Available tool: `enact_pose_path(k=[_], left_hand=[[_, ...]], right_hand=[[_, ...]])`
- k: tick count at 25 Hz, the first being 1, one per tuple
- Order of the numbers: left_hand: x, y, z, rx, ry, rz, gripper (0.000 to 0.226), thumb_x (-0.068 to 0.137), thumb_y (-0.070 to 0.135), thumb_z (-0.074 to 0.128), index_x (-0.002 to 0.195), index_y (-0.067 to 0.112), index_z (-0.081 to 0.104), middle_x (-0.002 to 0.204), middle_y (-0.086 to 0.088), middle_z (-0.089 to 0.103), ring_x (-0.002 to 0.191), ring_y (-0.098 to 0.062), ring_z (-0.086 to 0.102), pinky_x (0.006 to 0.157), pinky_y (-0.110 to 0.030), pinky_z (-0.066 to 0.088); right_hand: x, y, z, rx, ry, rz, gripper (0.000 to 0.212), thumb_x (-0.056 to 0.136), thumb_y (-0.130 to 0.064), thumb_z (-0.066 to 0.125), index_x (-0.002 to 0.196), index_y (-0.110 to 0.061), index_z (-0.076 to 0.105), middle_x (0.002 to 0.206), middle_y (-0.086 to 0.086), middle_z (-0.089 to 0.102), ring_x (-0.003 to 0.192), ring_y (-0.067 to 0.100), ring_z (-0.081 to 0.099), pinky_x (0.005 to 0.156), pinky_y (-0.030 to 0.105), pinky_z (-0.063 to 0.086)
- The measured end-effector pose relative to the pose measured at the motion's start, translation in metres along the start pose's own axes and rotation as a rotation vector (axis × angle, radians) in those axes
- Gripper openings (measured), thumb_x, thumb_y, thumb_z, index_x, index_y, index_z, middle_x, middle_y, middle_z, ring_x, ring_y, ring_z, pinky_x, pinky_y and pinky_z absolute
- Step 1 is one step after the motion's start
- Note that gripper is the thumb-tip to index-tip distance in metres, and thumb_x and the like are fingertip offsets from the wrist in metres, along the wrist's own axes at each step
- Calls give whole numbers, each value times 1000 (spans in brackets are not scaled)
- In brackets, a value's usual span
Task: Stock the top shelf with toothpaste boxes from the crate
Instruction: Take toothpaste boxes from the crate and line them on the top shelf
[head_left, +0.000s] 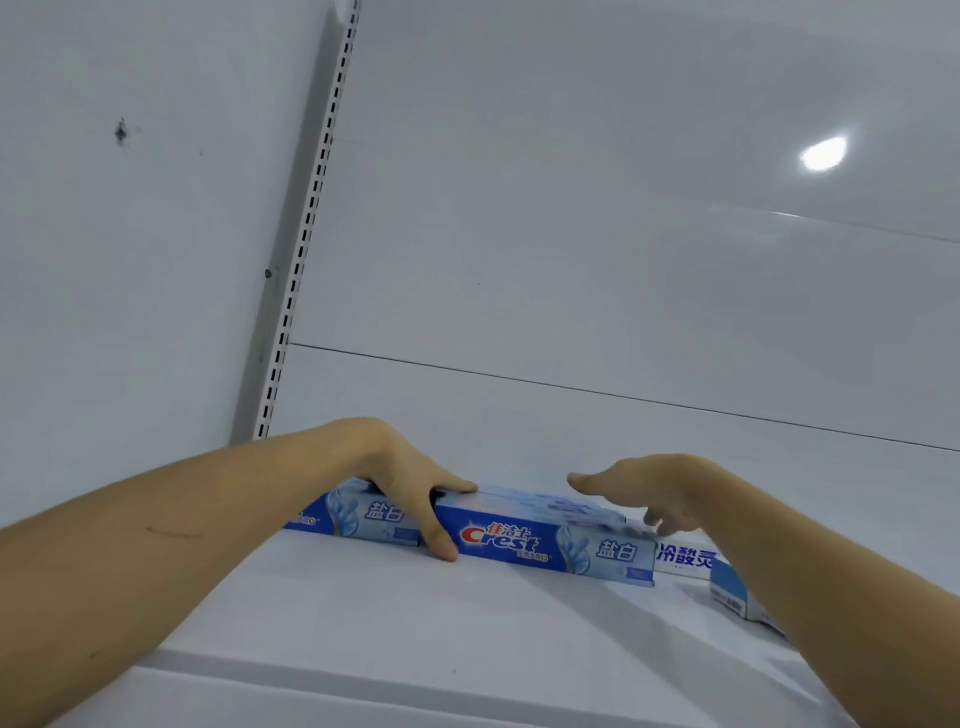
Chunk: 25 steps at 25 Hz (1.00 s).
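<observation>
Left hand (410, 483) fingers gripping Crest box (540, 540) on top shelf (363, 613) (right hand (649, 493) fingers spread, empty).

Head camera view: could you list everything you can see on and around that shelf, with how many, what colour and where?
Crest toothpaste boxes: at least two, blue and pale blue, lying end to end in a row on the shelf; a third may lie behind.
White toothpaste box: one, white with blue characters, right of the Crest row.
Pale blue box: one, far right, partly hidden by the right forearm.
Shelf: one, white, across the bottom.
Back panel: white, behind the shelf.
Slotted upright: one, white, at left.
Left hand: gripping the Crest boxes where they meet.
Right hand: open, over the right end of the row.
</observation>
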<state>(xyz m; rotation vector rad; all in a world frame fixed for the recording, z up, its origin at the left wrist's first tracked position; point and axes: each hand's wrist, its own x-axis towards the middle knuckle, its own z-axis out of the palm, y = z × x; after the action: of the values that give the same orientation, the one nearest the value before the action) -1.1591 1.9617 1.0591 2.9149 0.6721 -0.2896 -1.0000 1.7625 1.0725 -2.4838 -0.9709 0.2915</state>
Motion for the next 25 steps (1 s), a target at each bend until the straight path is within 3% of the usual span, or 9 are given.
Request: enact_pose_path(k=[3, 8, 11, 13, 16, 18, 20, 23, 25], left_hand=[[2, -1, 7, 12, 26, 10, 110, 71, 71, 68, 154, 42, 2, 154, 11, 28, 136, -19, 37, 114, -39, 32], [-2, 1, 10, -37, 38, -25, 108, 71, 71, 67, 154, 42, 4, 157, 8, 26, 132, -19, 37, 112, -34, 32], [-3, 3, 10, -14, 57, -51, 108, 72, 74, 64, 154, 42, 3, 160, 8, 21, 140, -21, 31, 114, -38, 29], [-2, 6, 12, 9, 70, -62, 107, 74, 74, 62, 155, 41, 1, 162, 8, 15, 144, -22, 27, 116, -40, 26], [-5, 3, 8, -91, 30, -47, 115, 64, 86, 57, 154, 42, 0, 164, 7, 9, 148, -21, 19, 120, -44, 19], [-8, 4, -5, -215, 23, -70, 121, 55, 98, 43, 154, 43, 0, 165, 7, 0, 151, -22, 6, 121, -49, 7], [-8, 19, -11, -202, 38, -88, 108, 67, 95, 31, 155, 40, 2, 165, 7, -2, 152, -23, 0, 120, -51, 2], [6, 39, 7, -141, 65, 36, 88, 86, 77, 32, 156, 29, 10, 161, 4, 24, 145, -20, 29, 115, -37, 23], [13, 36, 19, -132, 85, 95, 93, 82, 78, 41, 156, 31, 11, 161, 8, 24, 144, -15, 30, 118, -35, 21]], right_hand=[[2, -2, 21, 115, 45, 35, 64, 100, -56, 36, 145, -11, 38, 137, 11, 49, 100, 23, 59, 94, 34, 50], [19, 18, 3, 611, 0, 17, 68, 98, -53, 43, 143, -2, 36, 150, 20, 34, 136, 31, 41, 104, 36, 41], [33, 12, 9, 461, 44, 90, 57, 99, -50, 43, 131, -3, 43, 131, 17, 49, 117, 27, 55, 89, 31, 47], [36, 3, 9, 389, -14, 103, 62, 98, -54, 42, 134, -4, 41, 122, 18, 51, 102, 25, 58, 86, 32, 49], [39, 1, 1, 376, -61, 78, 66, 99, -49, 43, 145, -2, 34, 152, 20, 33, 135, 33, 42, 107, 41, 43], [43, -3, -6, 288, -62, 68, 63, 101, -42, 44, 148, -2, 31, 155, 20, 28, 142, 36, 32, 110, 47, 39], [50, -13, -9, 225, -92, 86, 64, 101, -39, 43, 150, -2, 27, 155, 23, 28, 141, 40, 32, 110, 51, 37], [61, -22, -3, 116, -87, 109, 65, 101, -39, 44, 150, 1, 28, 150, 25, 36, 135, 38, 41, 109, 52, 39], [63, -21, 1, 114, -19, 93, 59, 103, -30, 44, 149, 2, 28, 147, 25, 39, 130, 38, 45, 107, 49, 41]])
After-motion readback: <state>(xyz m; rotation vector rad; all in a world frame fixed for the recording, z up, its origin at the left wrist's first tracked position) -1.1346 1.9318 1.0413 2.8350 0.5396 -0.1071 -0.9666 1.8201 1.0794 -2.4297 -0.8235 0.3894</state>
